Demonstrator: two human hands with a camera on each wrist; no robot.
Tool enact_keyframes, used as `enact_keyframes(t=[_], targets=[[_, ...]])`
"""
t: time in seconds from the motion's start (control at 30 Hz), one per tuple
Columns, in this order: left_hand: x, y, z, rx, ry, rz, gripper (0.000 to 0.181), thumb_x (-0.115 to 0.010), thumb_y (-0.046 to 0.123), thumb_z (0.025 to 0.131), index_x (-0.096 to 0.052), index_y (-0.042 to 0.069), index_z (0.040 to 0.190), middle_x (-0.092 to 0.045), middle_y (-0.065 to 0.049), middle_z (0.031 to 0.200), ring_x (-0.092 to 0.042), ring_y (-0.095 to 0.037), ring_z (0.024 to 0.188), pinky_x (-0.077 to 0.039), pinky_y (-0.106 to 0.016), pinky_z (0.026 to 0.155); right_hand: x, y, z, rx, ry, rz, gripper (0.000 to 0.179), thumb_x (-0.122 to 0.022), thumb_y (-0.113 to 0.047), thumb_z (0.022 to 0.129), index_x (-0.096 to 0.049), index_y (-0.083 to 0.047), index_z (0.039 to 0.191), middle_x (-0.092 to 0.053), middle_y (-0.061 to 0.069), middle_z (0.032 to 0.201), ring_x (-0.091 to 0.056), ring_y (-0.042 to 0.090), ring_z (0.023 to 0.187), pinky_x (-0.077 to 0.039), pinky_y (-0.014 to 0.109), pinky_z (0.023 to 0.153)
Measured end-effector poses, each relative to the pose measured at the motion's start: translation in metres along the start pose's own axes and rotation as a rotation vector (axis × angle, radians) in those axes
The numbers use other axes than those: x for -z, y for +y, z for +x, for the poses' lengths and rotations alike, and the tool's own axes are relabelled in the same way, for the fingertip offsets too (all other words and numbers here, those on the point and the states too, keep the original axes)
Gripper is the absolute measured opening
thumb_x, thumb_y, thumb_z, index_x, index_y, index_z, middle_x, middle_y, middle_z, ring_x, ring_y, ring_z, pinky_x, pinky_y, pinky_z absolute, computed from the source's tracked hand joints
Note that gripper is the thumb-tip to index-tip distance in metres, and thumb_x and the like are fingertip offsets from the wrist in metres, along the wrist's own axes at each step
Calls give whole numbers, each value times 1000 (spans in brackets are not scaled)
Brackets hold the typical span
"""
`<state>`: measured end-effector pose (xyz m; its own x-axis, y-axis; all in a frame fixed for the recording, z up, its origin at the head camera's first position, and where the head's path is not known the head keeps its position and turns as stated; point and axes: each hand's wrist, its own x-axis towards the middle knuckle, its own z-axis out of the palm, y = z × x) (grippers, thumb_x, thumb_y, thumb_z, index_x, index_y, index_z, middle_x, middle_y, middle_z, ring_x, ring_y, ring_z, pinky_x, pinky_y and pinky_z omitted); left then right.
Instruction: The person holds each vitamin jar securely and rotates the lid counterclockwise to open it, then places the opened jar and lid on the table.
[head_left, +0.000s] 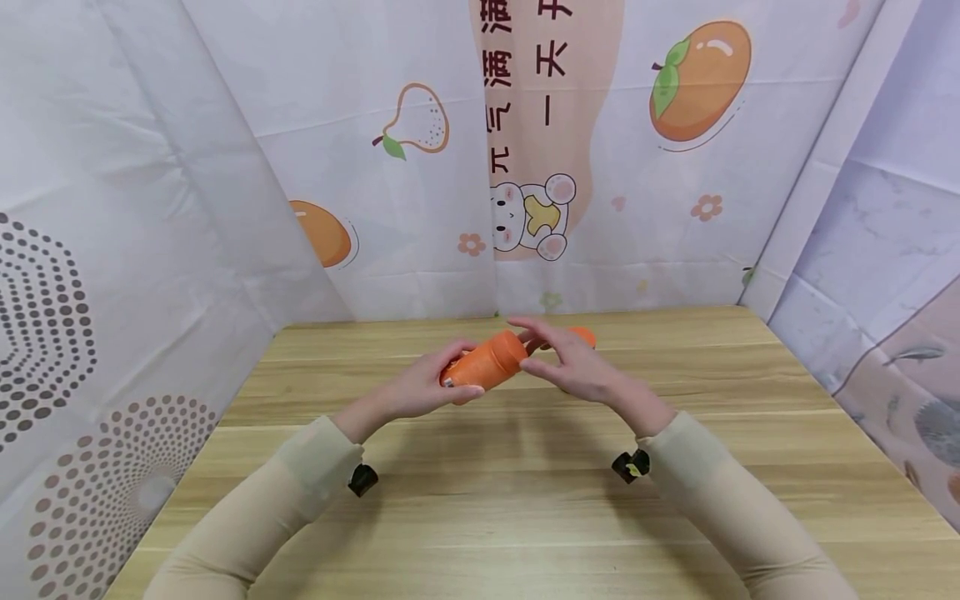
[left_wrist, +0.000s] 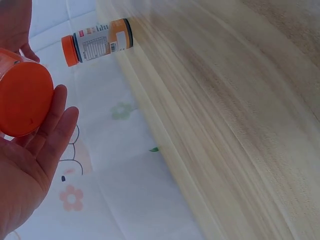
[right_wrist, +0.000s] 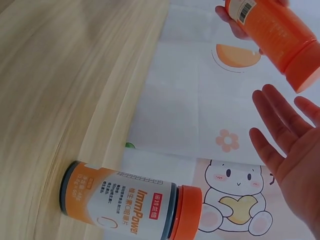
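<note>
head view: bright, even light, seemingly from above
sleeves (head_left: 255,502): soft-edged shadows beneath them
tabletop (head_left: 517,542): pale sheen near the front middle
side curtains (head_left: 150,208): wide-angle stretch toward the frame's edges
left wrist view: dimmer, cooler, hazy; fine print on the white label (left_wrist: 95,45) blurred
right wrist view: same label's large lettering crisp
held bottle (right_wrist: 272,32): faint lettering too soft to read

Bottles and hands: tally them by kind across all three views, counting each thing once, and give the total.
Bottles: 2 (an orange bottle in the left hand, a white-and-orange bottle standing on the table)
Hands: 2 (that left hand, plus the right hand)
Total: 4
</note>
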<state>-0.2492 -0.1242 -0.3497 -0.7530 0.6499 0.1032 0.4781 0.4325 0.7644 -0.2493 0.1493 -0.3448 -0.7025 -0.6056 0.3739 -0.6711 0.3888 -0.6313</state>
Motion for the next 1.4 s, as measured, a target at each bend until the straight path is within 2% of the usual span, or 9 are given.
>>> enact_keyframes(t=[0.33,0.6,0.87,1.4], targets=[[-1,6,-2,2,-19,44,51,-72,40,88,-50,23,131,-60,1,106,-58,-20,89,-50,-38,73,-5,1,0,23,16,-1,55,-70,-23,91,-49,-13,140,-63,-4,104,-57,13,98,-46,39,88],[-2,2,-4,30,-21,55,50,-72,43,86,-51,26,129,-61,3,102,-59,-19,86,-51,-37,71,-8,1,-1,60,26,-2,49,-72,-19,90,-54,-10,135,-64,-6,97,-59,11,90,-49,39,84],[-4,1,-1,-28,-8,100,50,-71,42,87,-53,21,129,-61,4,99,-58,-17,84,-51,-37,71,-6,1,-2,91,36,4,45,-71,-15,90,-55,-5,131,-65,-4,95,-60,12,87,-49,36,82],[-6,1,0,-75,30,215,48,-69,43,89,-59,17,128,-61,8,87,-57,-13,74,-50,-32,64,-4,-4,-5,104,27,-7,44,-68,-11,91,-53,-3,132,-63,-2,96,-57,13,86,-48,33,76]])
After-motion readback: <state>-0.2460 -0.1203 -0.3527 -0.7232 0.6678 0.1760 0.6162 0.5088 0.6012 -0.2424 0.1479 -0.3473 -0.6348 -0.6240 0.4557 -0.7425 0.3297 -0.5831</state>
